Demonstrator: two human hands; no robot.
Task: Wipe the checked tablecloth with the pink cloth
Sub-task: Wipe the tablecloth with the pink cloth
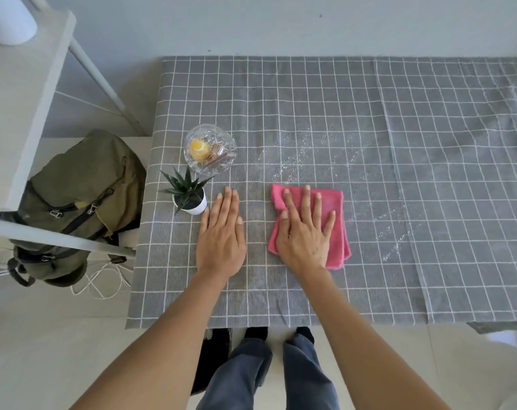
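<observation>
A grey tablecloth [369, 119] with a white check covers the table. White specks and streaks lie scattered on it beyond and to the right of the cloth. A folded pink cloth [337, 202] lies flat near the table's front middle. My right hand [304, 232] presses flat on the pink cloth with fingers spread and straight. My left hand [221, 232] rests flat on the bare tablecloth to the left of it, fingers straight and together.
A small potted succulent [189, 193] in a white pot stands just left of my left hand. Behind it sits a glass bowl [209, 149] with a yellow item inside. An olive backpack [82, 196] and a white rack [29, 113] stand left of the table.
</observation>
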